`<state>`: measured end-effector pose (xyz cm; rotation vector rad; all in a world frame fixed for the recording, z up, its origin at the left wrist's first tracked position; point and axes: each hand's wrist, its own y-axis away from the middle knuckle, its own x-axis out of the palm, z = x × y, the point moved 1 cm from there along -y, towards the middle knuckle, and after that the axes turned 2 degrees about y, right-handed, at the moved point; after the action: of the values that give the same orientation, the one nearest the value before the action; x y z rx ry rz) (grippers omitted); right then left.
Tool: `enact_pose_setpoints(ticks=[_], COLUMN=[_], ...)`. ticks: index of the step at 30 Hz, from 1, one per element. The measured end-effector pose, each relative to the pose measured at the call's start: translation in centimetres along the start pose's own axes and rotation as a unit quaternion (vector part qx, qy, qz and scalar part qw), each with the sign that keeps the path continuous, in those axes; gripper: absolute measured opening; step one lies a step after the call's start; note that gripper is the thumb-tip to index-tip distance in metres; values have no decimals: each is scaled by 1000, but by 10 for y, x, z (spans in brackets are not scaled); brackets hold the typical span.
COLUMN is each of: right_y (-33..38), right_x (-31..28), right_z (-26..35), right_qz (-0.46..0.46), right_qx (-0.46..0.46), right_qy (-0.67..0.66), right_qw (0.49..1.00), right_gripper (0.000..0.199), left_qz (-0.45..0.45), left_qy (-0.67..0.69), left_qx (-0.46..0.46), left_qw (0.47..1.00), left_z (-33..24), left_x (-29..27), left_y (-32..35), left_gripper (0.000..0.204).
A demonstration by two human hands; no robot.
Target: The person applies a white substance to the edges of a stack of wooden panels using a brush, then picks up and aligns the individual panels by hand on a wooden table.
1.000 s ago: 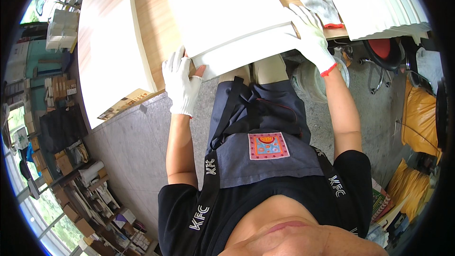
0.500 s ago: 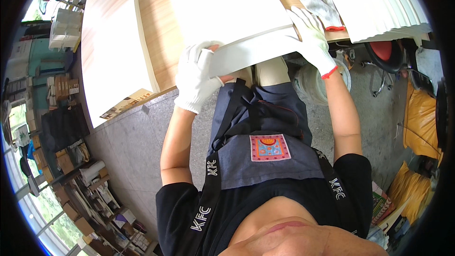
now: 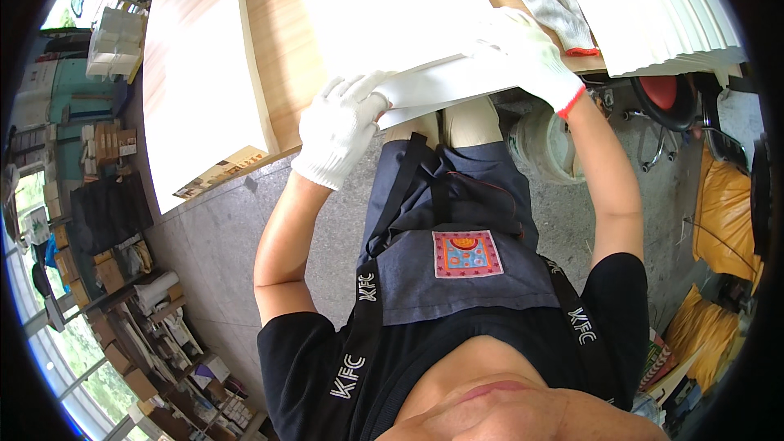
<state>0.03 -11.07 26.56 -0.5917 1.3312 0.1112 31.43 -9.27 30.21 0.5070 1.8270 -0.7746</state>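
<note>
A large white sheet (image 3: 392, 12) lies on the wood-grain table, and its near edge forms a long white flap (image 3: 445, 90) along the table's front. My left hand (image 3: 339, 126), in a white knit glove, is closed round the left end of this flap, thumb and bent fingers pinching it. At the flap's right end is my right hand (image 3: 531, 57), gloved in white with a red cuff. Its fingers bend over the sheet's near edge and grip there, though glare washes out the fingertips. The flap stands tilted between the two hands.
A thick pale panel (image 3: 200, 90) lies to the left. Spare grey-white gloves (image 3: 547, 8) rest beside a stack of white sheets (image 3: 653, 16) on the right. Under the table edge stand a translucent bucket (image 3: 543, 143) and a red-and-black chair (image 3: 660, 94). Crowded shelves line the left.
My right hand has moved inward and its fingers have bent over the flap. My left hand has turned and shifted slightly left, and the flap looks narrower and more tilted.
</note>
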Motion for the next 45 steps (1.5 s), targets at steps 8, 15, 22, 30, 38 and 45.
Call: enact_pose_setpoints(ticks=[8,15,22,30,38,45], right_y=[-24,-23,-49,-71,-57,-38], right_x=[-6,7,18,-21,18,29], right_z=[-14,-27,-52,-25,-39,-33], right_qz=[122,161,239,313,138,91], right_qx=[-62,-60,96,130,9,119], right_qy=[11,29,2,-151,-189,-176], right_qw=[991,985,966,929,972,973], right_gripper=[33,32,43,40,22,21], left_qz=[30,115,150,116,158,171], left_qy=[5,163,337,201,211,202], left_qx=[-36,-175,-296,-296,-311,-332], left_qw=[999,964,881,927,913,906], left_z=[10,16,52,56,55,63], left_x=[-3,-10,-9,4,4,8], left_y=[-13,-26,-44,-52,-56,-59], left_gripper=[10,13,16,16,20,24])
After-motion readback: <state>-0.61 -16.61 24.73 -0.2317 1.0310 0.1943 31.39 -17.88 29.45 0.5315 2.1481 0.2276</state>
